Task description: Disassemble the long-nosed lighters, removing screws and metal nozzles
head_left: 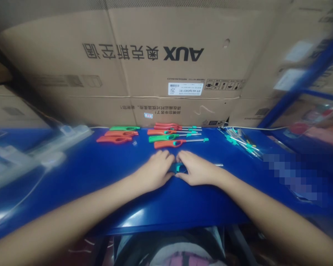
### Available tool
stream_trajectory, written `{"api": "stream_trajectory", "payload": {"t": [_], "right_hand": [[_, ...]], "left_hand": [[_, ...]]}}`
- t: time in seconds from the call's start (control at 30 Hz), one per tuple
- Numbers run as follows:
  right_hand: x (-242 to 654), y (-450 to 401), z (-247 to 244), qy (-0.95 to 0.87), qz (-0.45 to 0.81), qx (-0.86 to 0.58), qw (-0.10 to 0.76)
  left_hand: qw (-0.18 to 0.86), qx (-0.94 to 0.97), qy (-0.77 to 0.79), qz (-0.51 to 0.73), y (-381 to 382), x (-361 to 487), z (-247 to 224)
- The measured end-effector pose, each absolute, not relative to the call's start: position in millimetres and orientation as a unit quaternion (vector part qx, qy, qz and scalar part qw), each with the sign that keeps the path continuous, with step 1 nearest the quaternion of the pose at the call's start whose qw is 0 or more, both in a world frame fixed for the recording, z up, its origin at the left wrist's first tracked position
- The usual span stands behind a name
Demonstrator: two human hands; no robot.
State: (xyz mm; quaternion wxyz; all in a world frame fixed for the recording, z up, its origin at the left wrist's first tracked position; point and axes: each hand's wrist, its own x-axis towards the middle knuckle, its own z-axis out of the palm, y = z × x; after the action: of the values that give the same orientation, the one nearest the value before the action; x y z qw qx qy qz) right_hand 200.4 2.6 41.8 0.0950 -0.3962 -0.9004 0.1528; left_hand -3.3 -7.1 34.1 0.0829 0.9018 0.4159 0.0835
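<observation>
A blue bench is backed by brown cardboard printed with upside-down AUX lettering and a white label; whether it is a whole carton, and what might be inside, cannot be told. About midway between the front and back edges of the bench, a blue lighter is held in both hands. Its left end is gripped by the curled fingers of the left hand, and its right part is clasped by the bent fingers and thumb of the right hand. A metal rod tip is seen past the right wrist. Beyond the hands, red, orange and green lighters are lined up toward the back edge, their rods pointed right. To their left, green and orange handles are laid together. Toward the back right corner, loose metal rods with green parts are heaped.
</observation>
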Motion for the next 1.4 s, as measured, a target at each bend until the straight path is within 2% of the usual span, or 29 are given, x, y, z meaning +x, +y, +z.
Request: {"api": "stream_trajectory", "payload": {"t": [0.1, 0.3, 0.63, 1.0, 1.17, 1.27, 1.4], "right_hand": [[201.4, 3.9, 36.1, -0.907, 0.151, -0.374, 0.124], [206.6, 5.9, 30.7, -0.907, 0.136, -0.374, 0.135], [224.7, 21.5, 41.8, -0.845, 0.303, -0.405, 0.173], [226.6, 27.7, 32.1, -0.820, 0.356, -0.406, 0.191], [222.7, 31.1, 27.4, -0.768, 0.423, -0.418, 0.236], [222.5, 33.6, 24.8, -0.779, 0.387, -0.417, 0.264], [224.2, 33.7, 23.4, -0.824, 0.312, -0.405, 0.243]], "left_hand": [[0.070, 0.907, 0.399, 0.118, -8.3, -10.5, 24.2], [0.113, 0.911, 0.359, 0.169, -1.7, -22.3, 17.1], [0.166, 0.902, 0.346, 0.198, 0.1, -20.4, 13.5], [0.166, 0.897, 0.352, 0.210, 2.9, -20.7, 8.6], [0.202, 0.862, 0.366, 0.286, 7.4, -21.2, 3.6], [0.226, 0.838, 0.372, 0.328, 10.6, -21.1, -0.3], [0.269, 0.803, 0.386, 0.365, 11.3, -19.8, -1.9]]}}
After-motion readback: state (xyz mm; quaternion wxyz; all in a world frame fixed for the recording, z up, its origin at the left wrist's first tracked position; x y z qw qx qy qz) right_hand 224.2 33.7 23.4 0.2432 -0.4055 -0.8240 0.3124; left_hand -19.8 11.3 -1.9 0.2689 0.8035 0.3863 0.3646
